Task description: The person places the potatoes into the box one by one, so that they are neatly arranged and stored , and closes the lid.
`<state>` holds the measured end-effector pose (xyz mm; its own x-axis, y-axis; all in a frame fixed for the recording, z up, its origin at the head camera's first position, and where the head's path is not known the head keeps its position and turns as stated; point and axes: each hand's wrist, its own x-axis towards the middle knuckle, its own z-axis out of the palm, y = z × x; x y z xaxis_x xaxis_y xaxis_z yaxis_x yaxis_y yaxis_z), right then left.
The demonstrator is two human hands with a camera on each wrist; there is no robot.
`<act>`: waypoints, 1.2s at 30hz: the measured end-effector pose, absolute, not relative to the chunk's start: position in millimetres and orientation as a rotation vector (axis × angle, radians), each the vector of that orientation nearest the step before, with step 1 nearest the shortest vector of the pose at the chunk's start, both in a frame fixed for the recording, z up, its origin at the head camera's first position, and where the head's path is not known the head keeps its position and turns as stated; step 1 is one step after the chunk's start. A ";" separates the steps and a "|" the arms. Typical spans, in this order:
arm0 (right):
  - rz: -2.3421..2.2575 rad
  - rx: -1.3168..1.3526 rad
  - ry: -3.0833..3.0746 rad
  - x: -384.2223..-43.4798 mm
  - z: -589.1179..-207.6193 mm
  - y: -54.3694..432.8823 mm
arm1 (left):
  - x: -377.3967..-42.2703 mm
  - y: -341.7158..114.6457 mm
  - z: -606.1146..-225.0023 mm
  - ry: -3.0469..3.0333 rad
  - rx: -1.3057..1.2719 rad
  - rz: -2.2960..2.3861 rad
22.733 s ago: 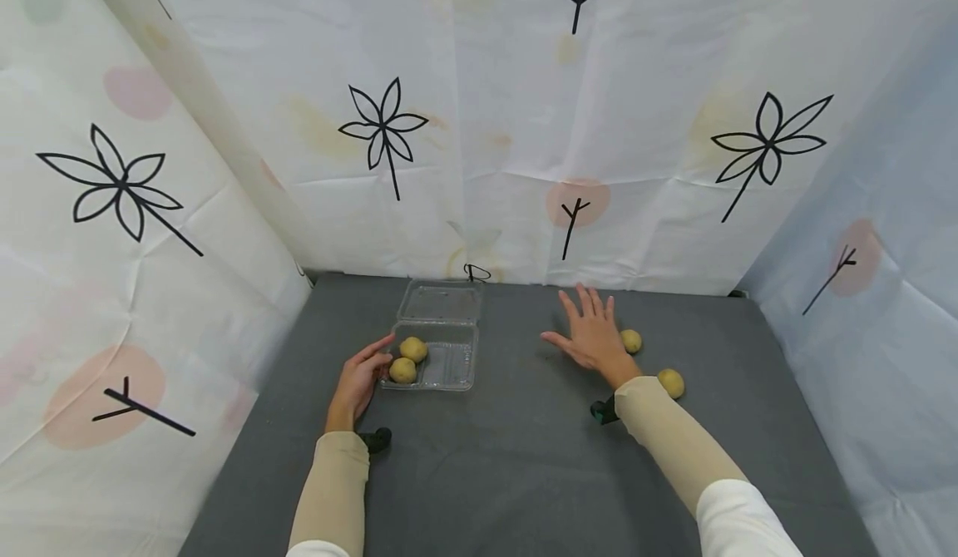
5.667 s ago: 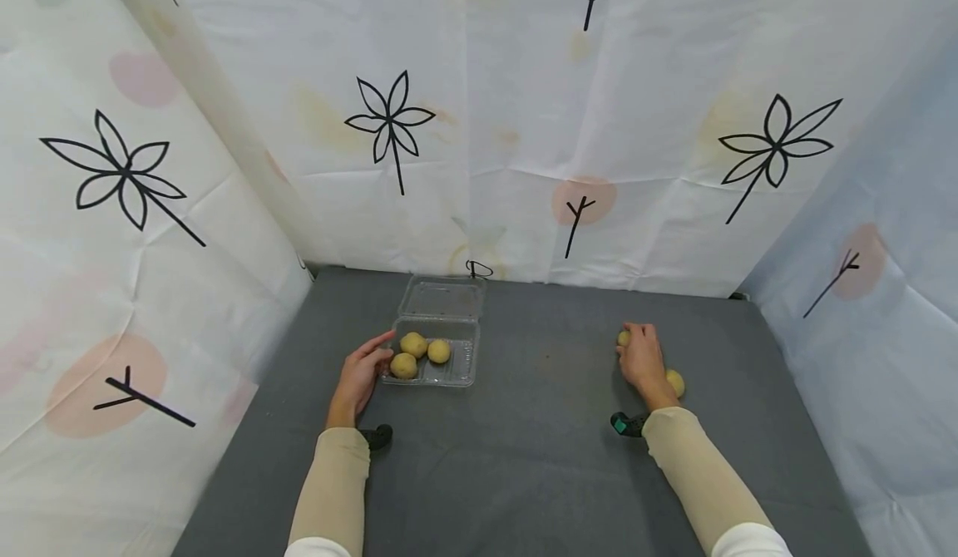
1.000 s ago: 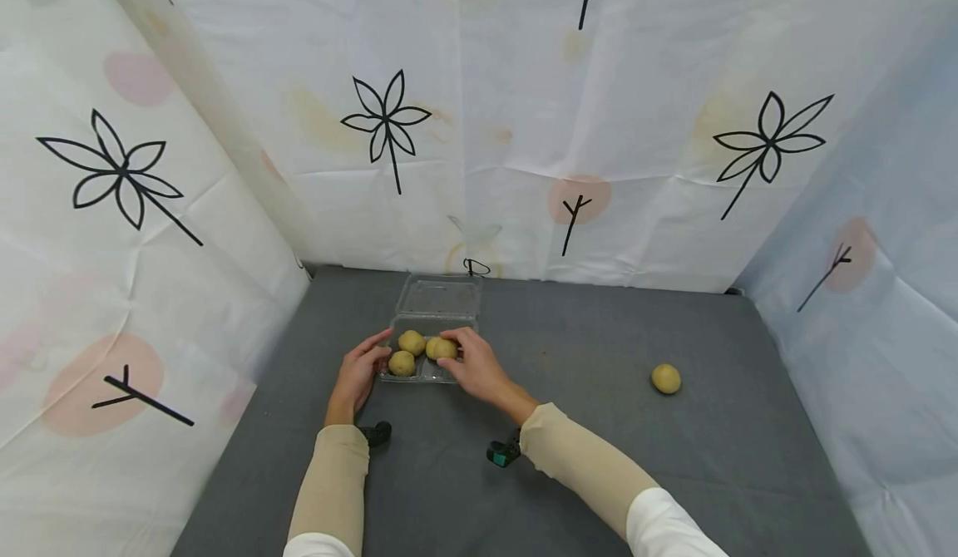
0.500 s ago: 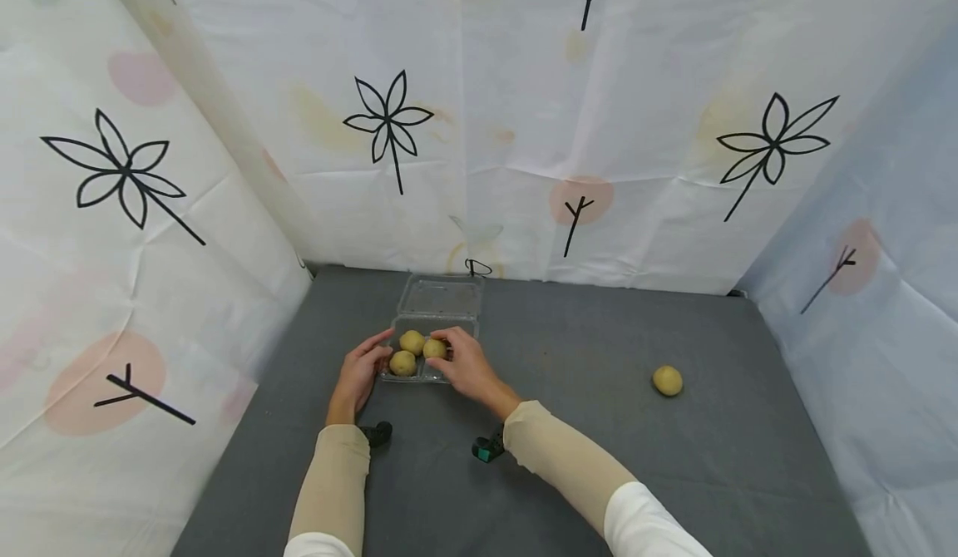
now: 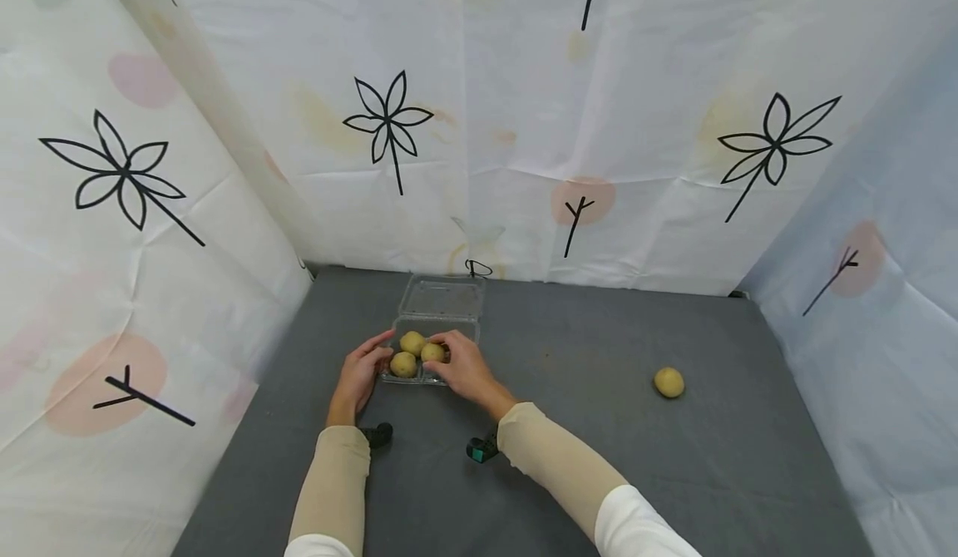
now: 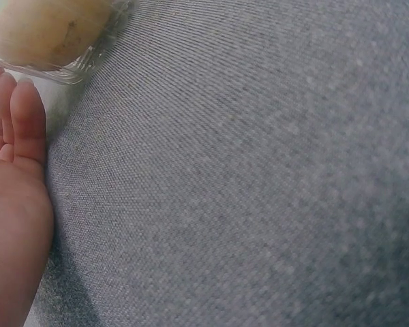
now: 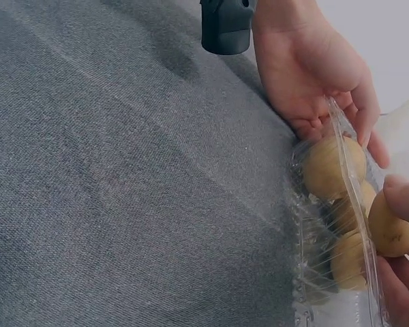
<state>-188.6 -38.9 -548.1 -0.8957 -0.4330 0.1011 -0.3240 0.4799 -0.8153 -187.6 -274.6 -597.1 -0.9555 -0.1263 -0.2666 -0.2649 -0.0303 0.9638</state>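
Note:
A clear plastic clamshell container [image 5: 467,330] lies on the grey table with its lid folded back. My left hand [image 5: 357,381] holds its left side, thumb by the rim and fingers along the outer wall. Inside are a rear potato [image 5: 412,342] and a front-left potato [image 5: 403,364]. My right hand [image 5: 466,366] pinches another potato [image 7: 393,228] between thumb and fingers, right at the rim in the right wrist view. Below it, a third potato [image 7: 351,259] shows through the clear wall in that view; the held one covers it in the head view.
A single potato [image 5: 669,382] lies on the grey cloth [image 5: 569,457] at the right. Printed white curtains [image 5: 509,125] enclose the table at the back and sides. A thin black loop [image 5: 479,268] sits behind the lid. Dark devices are strapped under both wrists.
Over the last second my right hand has moved slightly left over the container with its potato. Earlier it took that potato from the table's right side. My left hand has stayed in place.

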 end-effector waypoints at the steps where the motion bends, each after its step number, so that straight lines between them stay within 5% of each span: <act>1: -1.388 -0.664 2.601 -188.4 -548.1 -39.1 | -187.8 -274.7 -596.9 2.116 -0.429 2.145; 36: -1.345 -0.663 2.553 -189.1 -550.0 -37.9 | -184.5 -274.6 -594.5 2.123 -0.408 2.150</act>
<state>-189.1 -37.9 -550.0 -0.8840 -0.4651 0.0466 -0.3014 0.4912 -0.8172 -184.5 -274.6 -594.5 -0.9600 -0.1207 -0.2526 -0.2511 -0.0281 0.9676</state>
